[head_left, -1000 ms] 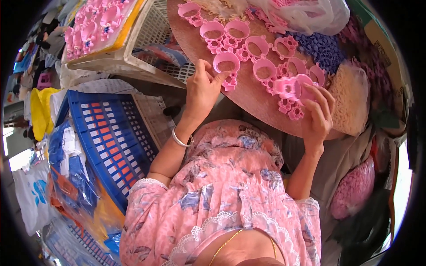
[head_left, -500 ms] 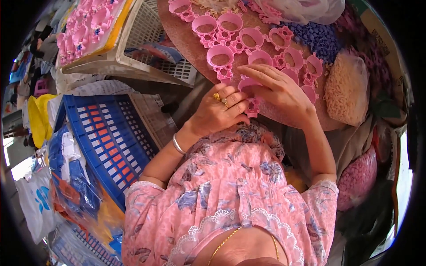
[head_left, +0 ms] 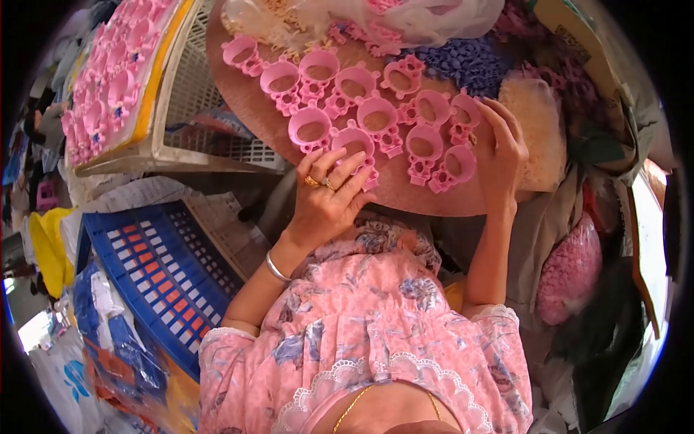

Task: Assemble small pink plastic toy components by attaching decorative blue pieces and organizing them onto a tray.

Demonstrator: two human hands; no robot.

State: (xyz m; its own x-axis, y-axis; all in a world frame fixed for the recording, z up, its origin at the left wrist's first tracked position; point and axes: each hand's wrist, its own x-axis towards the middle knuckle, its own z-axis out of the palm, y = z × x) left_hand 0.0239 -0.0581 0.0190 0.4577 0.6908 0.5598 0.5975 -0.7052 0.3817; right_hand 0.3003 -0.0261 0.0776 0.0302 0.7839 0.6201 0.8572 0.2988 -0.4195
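Several pink plastic ring-shaped pieces (head_left: 377, 116), each with small ears and a little figure joined below, lie on a round reddish-brown tabletop (head_left: 405, 199). My left hand (head_left: 329, 192), wearing gold rings, is at the table's near edge with its fingers over one pink plastic piece (head_left: 352, 139). That piece's lower end sits between my fingertips and thumb. On the right, my right hand (head_left: 504, 148) is raised with fingers stretched and slightly bent, beside a clear bag of beige strips (head_left: 535, 130). Nothing shows in it; its palm is partly hidden.
A heap of small blue parts (head_left: 463, 65) and a clear plastic bag (head_left: 434, 22) are at the back. At left stand a white crate (head_left: 163, 155) bearing a tray of pink pieces (head_left: 116, 79) and a blue basket (head_left: 155, 253). A bag of pink parts (head_left: 571, 271) hangs at right.
My right hand has left the pink piece and moved right, to the beige bag. My left hand stays at the piece, which now lies slightly farther onto the table. The whole view has shifted.
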